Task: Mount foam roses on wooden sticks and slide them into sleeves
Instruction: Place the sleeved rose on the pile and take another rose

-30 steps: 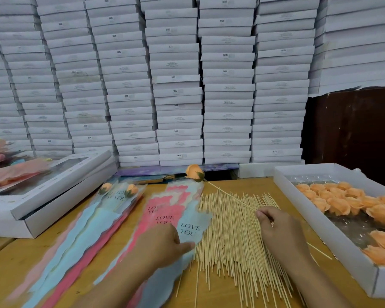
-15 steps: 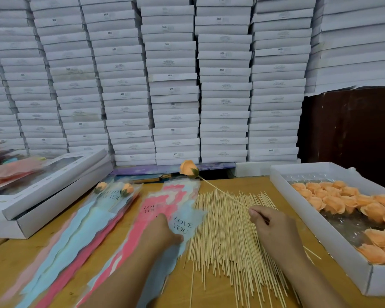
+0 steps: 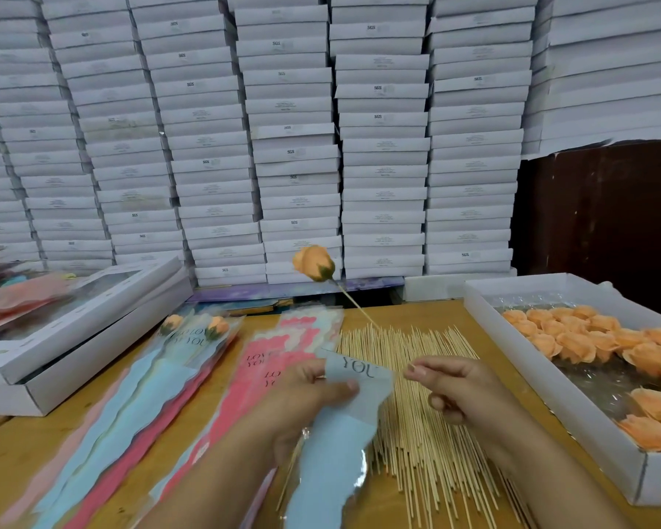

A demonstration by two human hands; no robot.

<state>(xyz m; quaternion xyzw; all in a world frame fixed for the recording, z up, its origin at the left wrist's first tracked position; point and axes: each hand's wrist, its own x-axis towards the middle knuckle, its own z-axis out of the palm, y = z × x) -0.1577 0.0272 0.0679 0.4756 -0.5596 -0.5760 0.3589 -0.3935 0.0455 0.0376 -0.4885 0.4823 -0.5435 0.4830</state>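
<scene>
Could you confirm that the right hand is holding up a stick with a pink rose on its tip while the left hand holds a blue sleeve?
Not quite: the rose on the stick is orange, not pink, as the head view shows. The rest stands: the right hand pinches that stick, and the left hand holds the blue sleeve.
</scene>
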